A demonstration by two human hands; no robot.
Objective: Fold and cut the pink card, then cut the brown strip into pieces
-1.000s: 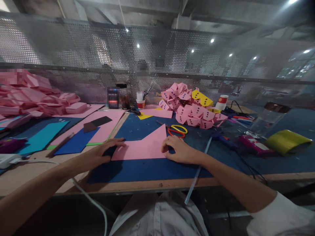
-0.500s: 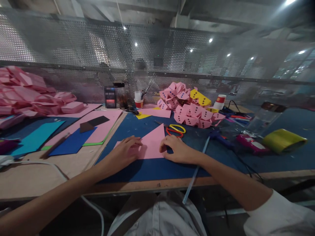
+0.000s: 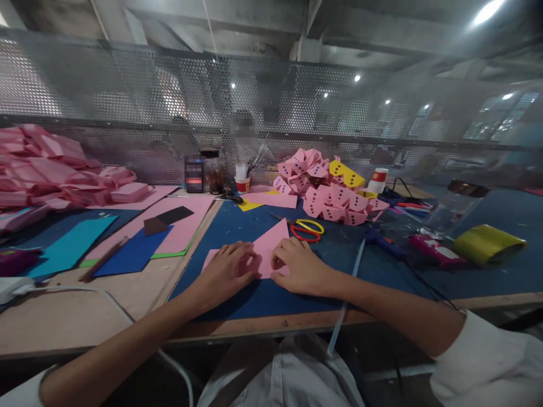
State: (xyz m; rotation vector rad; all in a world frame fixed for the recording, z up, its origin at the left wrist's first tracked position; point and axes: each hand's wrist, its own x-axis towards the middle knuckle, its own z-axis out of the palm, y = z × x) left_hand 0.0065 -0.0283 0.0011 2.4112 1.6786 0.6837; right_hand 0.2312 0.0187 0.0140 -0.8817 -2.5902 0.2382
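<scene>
A folded sheet of pink paper [image 3: 268,249] lies on the blue mat, one pointed corner standing up toward the back. My left hand [image 3: 231,268] rests on its left part with curled fingers, thumb at the front edge. On the right part, my right hand [image 3: 299,265] bends its fingers and thumb around the front edge. Both hands grip the paper, partly hiding it. Just behind my right hand lie scissors [image 3: 311,227] with a red and a yellow handle loop.
To the right lie a blue glue gun [image 3: 384,243] with a glue stick [image 3: 348,302], a magenta device [image 3: 436,251] and a yellow roll [image 3: 487,244]. Dotted pink paper pieces [image 3: 335,200] are piled behind. Pink folded pieces [image 3: 55,167] and coloured sheets [image 3: 133,251] are at left.
My left hand has slid right along the paper, its thumb now nearer my right hand. My right hand has shifted slightly toward the front edge. The camera view has tilted a little upward.
</scene>
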